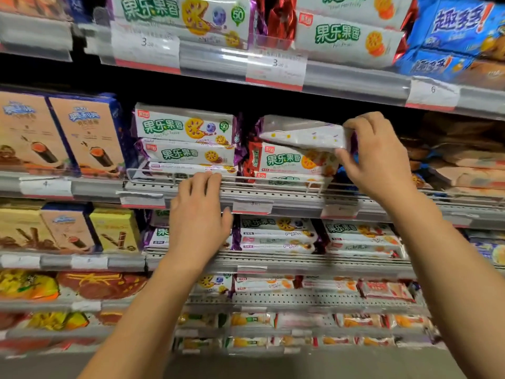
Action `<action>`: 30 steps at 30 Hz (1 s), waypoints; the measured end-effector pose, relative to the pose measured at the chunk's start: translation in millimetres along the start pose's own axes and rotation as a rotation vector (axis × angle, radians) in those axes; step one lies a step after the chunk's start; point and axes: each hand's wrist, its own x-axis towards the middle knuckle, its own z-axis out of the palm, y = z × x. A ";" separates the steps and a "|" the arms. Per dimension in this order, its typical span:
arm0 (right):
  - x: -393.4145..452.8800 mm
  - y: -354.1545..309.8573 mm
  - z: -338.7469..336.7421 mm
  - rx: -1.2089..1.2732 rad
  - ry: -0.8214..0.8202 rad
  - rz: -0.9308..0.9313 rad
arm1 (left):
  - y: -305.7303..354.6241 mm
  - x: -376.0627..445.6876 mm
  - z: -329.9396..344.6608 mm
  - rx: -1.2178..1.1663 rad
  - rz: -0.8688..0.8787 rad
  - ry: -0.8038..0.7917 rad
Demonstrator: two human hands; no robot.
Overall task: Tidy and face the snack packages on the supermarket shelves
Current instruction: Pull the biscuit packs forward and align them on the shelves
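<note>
My right hand (374,157) grips the right end of a white and purple biscuit package (300,132), held tilted with its plain back facing out. It sits on top of a stack of red-trimmed biscuit packages (289,160) on the middle shelf. To the left stands a stack of purple-trimmed biscuit packages (185,138), fronts facing out. My left hand (199,214) rests with straight fingers on the wire front rail (246,179) of that shelf, just below the purple stack, and holds nothing.
Tan wafer-roll boxes (54,132) stand at the left of the same shelf. The shelf above carries more white biscuit packs (347,36) and blue bags (459,31). Price tags (276,69) line the shelf edges. Lower shelves hold further biscuit packs (278,233) and boxes.
</note>
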 end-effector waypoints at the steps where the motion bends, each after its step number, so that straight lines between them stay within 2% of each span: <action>1: -3.4 5.1 -3.3 0.019 -0.006 -0.024 | 1.1 0.9 -0.4 -0.001 0.007 0.010; 5: -10.6 23.8 -17.7 0.070 -0.021 -0.032 | 1.8 6.6 -1.1 0.018 0.020 0.039; 9: -15.4 48.7 -31.1 0.076 0.083 -0.052 | 2.5 12.1 1.1 0.054 0.002 0.049; 12: -16.9 68.1 -44.7 0.099 0.141 -0.108 | 9.5 25.6 -12.1 0.133 0.002 -0.044; 16: -11.2 83.8 -68.0 0.165 0.251 -0.208 | 25.2 60.5 -69.0 0.196 0.064 -0.183; 18: -3.9 92.0 -77.1 0.237 0.318 -0.235 | 37.7 76.0 -108.0 0.120 0.134 -0.111; 21: 2.5 105.8 -78.1 0.396 0.363 -0.202 | 59.2 91.3 -154.6 -0.060 0.154 0.128; 25: 17.5 117.9 -71.1 0.631 0.317 -0.124 | 68.5 123.8 -191.7 0.001 0.268 0.397; 27: 22.8 116.6 -71.2 0.662 0.280 -0.167 | 63.2 148.1 -205.5 0.033 0.318 0.451; 30: 22.5 108.0 -67.3 0.649 0.318 -0.165 | 46.2 191.6 -222.8 0.169 0.291 0.382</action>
